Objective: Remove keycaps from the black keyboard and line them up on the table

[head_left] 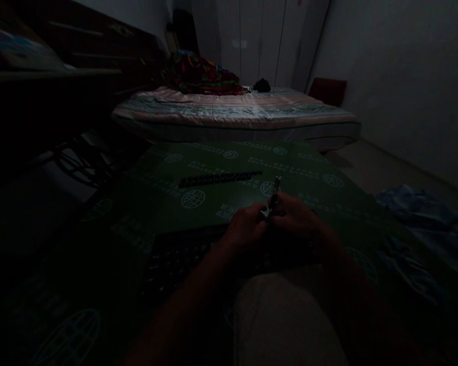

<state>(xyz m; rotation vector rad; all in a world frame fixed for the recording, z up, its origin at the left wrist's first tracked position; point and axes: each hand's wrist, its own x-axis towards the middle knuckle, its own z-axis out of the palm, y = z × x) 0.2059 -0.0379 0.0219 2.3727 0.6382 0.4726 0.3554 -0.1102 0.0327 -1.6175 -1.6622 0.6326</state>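
The room is very dark. My left hand (pixel 246 223) and my right hand (pixel 295 216) meet over a green sheet (pixel 213 203) printed with white globe marks, spread on the floor. Both have fingers curled together around a thin pale stick-like thing (pixel 275 190) that pokes up and away between them. What it is I cannot make out. Farther out on the sheet lies a long dark strip of small pieces (pixel 219 178), apart from both hands. My pale trouser knee (pixel 286 315) is below the hands.
A low mattress (pixel 236 114) with striped bedding and a heap of colourful cloth (pixel 202 76) lies beyond the sheet. Dark furniture (pixel 61 76) lines the left. Blue cloth (pixel 416 208) lies on the floor at right. White wardrobe doors (pixel 259 40) stand at the back.
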